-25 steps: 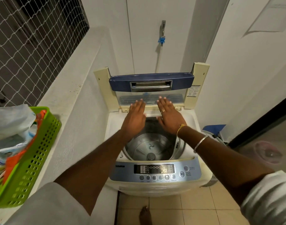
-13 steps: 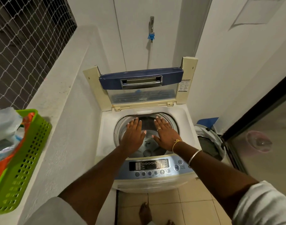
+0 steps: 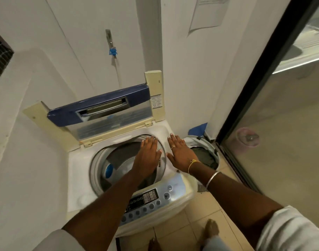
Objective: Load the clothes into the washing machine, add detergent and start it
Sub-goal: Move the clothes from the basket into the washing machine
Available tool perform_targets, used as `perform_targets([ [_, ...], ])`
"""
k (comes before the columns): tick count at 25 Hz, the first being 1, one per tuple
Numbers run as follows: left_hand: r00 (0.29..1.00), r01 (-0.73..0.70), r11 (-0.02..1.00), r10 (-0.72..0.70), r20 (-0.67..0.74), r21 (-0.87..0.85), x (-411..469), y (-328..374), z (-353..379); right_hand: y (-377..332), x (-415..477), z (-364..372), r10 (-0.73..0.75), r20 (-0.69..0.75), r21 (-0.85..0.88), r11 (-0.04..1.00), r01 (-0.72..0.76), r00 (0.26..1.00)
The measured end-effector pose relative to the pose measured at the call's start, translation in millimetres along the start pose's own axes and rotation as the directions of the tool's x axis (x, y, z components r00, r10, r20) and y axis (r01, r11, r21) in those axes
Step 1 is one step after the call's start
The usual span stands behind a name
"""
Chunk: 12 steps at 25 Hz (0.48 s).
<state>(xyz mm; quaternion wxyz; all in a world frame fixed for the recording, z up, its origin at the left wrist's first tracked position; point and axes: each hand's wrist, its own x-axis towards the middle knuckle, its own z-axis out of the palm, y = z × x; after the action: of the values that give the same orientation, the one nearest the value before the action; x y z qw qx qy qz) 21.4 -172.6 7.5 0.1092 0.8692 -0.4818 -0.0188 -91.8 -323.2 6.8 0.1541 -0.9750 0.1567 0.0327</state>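
A white top-loading washing machine (image 3: 79, 171) stands in the corner with its blue-framed lid (image 3: 100, 107) folded upright. The steel drum (image 3: 108, 160) is open to view; no clothes show inside it. My left hand (image 3: 147, 156) hovers flat, fingers straight, over the drum's right rim. My right hand (image 3: 180, 153), also flat and holding nothing, is above the machine's right top edge. Right of the machine, on the floor, a laundry basket (image 3: 209, 144) holds dark clothes (image 3: 204, 156). The control panel (image 3: 151, 198) faces me at the front.
A tap with a blue fitting (image 3: 112, 51) is on the wall behind the machine. A glass sliding door with a black frame (image 3: 260, 84) runs along the right. A white parapet wall (image 3: 28, 142) closes the left side. Tiled floor (image 3: 195, 221) lies below.
The view has swung to the right, so the green basket on the left ledge has left the frame. Both hands have drifted rightward from above the drum's middle toward the machine's right edge.
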Motion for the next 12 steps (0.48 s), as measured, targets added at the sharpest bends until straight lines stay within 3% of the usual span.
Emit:
perform_targets([
  [5, 1.000, 0.014, 0.998, -0.014, 0.006, -0.068, 67, 69, 27, 90, 5, -15, 0.069, -0.001, 0.030, 0.997, -0.069, 0.998],
  [12, 0.995, 0.037, 0.997, -0.030, 0.093, -0.074, 158, 136, 80, 219, 37, -24, 0.005, 0.130, 0.000, 1.000, -0.005, 0.991],
])
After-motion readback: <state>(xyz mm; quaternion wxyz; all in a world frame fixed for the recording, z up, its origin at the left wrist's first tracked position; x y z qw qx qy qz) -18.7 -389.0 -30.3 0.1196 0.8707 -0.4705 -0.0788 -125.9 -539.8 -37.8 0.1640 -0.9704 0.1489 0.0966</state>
